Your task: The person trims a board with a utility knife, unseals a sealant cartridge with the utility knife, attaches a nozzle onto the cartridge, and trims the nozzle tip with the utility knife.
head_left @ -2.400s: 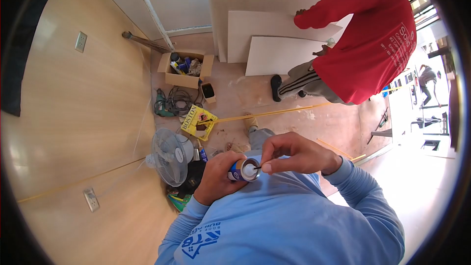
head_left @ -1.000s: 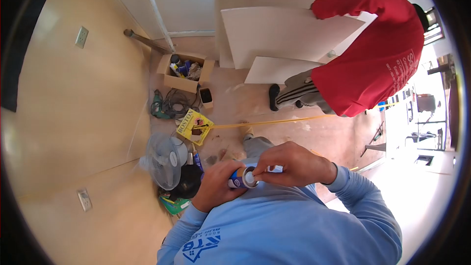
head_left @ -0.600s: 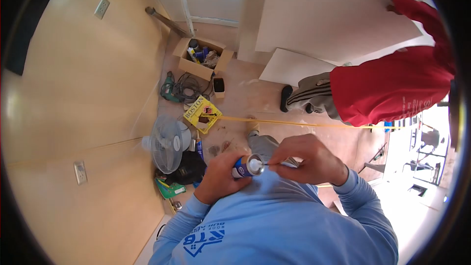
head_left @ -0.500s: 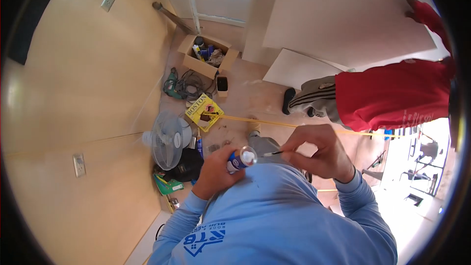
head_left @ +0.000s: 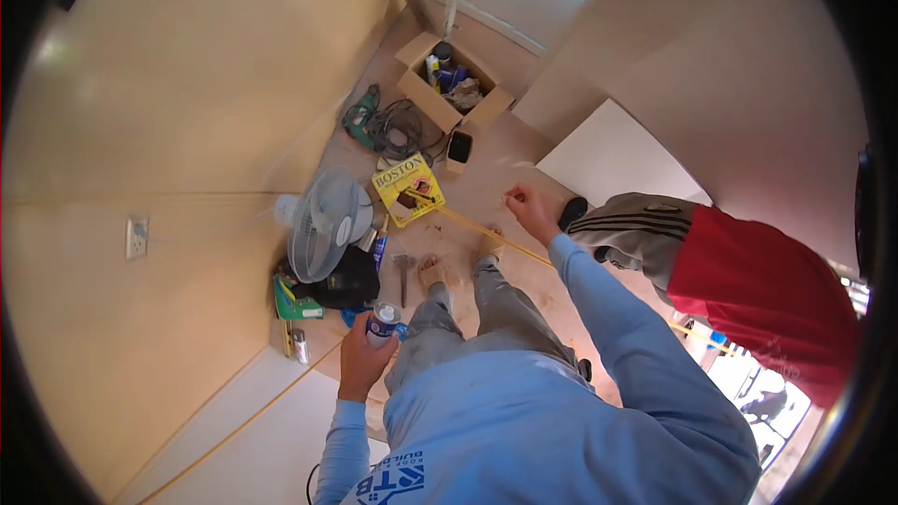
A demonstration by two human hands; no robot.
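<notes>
Low in the view, my left hand (head_left: 360, 360) is wrapped round a small blue and white can (head_left: 382, 323), its top facing up. My right hand (head_left: 531, 210) is stretched forward over the floor, fingers drawn together; whether a thin item is between them is too small to tell. Left of that hand lies a yellow BOSTON box (head_left: 409, 189) with a dark opening, and a yellow strip (head_left: 477, 229) runs from it to the right. A hammer-like tool (head_left: 404, 271) lies on the floor near my feet.
A fan (head_left: 327, 224) stands by the left wall, beside a black bag (head_left: 346, 279). Beyond are a green drill (head_left: 360, 117), coiled cable (head_left: 400, 131) and an open carton (head_left: 454, 84). A co-worker in red (head_left: 762, 295) bends at right near white boards (head_left: 622, 154).
My right hand has moved away from the can, forward over the floor. My left hand has lowered with the can. The view has turned, and the co-worker appears lower at right.
</notes>
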